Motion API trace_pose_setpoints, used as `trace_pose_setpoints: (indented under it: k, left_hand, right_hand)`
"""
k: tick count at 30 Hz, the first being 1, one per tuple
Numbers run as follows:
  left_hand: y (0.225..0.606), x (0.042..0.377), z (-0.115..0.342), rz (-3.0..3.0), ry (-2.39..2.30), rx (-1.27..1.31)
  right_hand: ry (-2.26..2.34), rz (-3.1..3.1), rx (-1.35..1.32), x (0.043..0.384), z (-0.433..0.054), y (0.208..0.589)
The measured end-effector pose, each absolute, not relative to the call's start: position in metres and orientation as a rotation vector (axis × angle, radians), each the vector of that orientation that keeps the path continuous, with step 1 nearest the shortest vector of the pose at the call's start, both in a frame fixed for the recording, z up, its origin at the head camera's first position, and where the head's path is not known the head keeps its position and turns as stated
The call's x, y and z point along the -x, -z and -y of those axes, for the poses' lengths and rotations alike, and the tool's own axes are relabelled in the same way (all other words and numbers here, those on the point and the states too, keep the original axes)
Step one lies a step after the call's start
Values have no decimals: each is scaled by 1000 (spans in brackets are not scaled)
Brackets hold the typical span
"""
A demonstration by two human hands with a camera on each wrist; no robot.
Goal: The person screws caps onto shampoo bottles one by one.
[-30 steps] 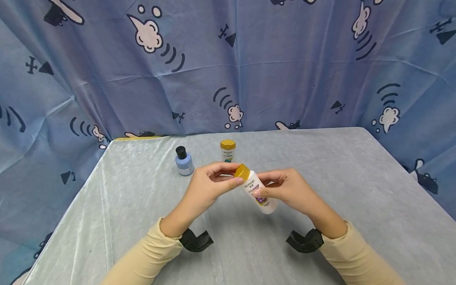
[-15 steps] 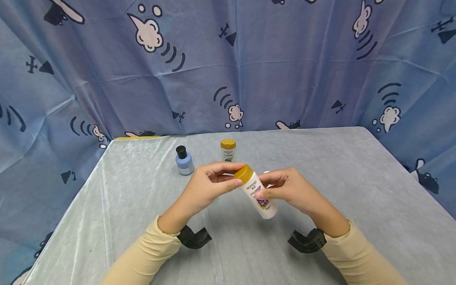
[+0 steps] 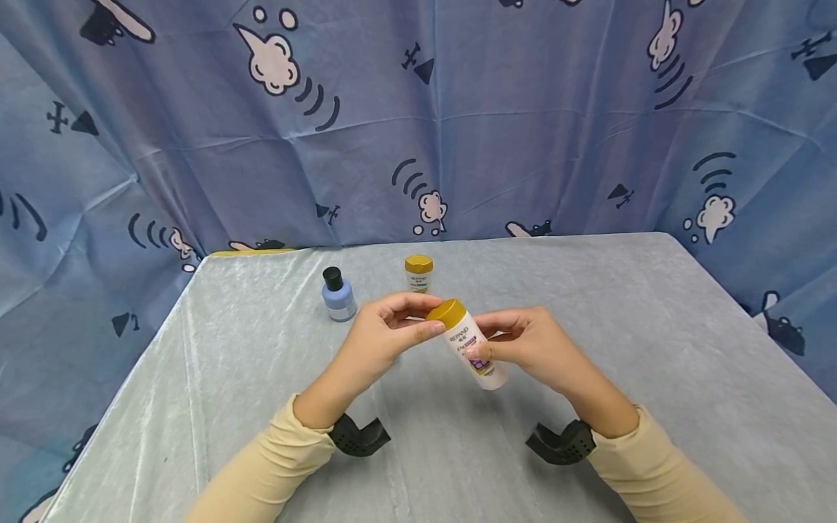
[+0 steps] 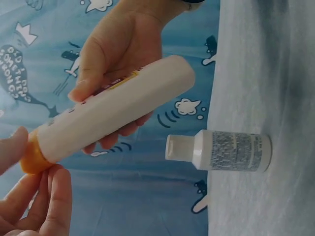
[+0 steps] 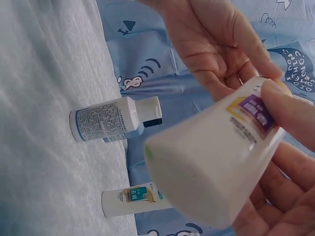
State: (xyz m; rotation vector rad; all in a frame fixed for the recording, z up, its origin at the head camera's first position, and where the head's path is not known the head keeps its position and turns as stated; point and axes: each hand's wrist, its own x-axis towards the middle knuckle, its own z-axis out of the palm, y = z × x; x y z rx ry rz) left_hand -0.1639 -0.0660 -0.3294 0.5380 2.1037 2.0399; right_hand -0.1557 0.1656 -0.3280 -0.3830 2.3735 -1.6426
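Note:
Between both hands, a white bottle [image 3: 494, 375] with a gold cap [image 3: 447, 313] is held tilted above the table, cap end toward the upper left. My left hand [image 3: 375, 334] pinches the cap between thumb and fingers. My right hand [image 3: 536, 349] grips the bottle's body, thumb across the front beside the purple and yellow label. In the left wrist view, the fingers of that hand meet around the gold cap [image 4: 33, 156], which sits on the bottle. The right wrist view shows the bottle's broad base [image 5: 189, 182] close to the camera.
A blue bottle [image 3: 338, 299] with a black cap stands at the back left. Behind my hands stands a second gold-capped bottle [image 3: 418, 270]. A white bottle [image 4: 231, 151] with fine print stands nearby, mostly hidden in the head view. A patterned blue curtain [image 3: 523, 131] hangs behind the table.
The held bottle has swung and turned slightly: its base dipped half a second ago and is now a little higher. Both hands keep nearly the same place and hold.

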Motion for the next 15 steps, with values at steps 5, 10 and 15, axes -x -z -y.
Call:
trace_pose_setpoints:
  k: [5,10,15]
  left_hand:
    - [332,164,65,-2113,-2035,-574]
    - [333,164,66,-2116,-2023,-629]
    - [333,165,67,-2128,-2008,-679]
  right_hand:
    - [1634,-2378,405,156,-166,329]
    - [1646,-2369,438,155,-166,328]
    - [1652,-2348,449,154,-166,327]
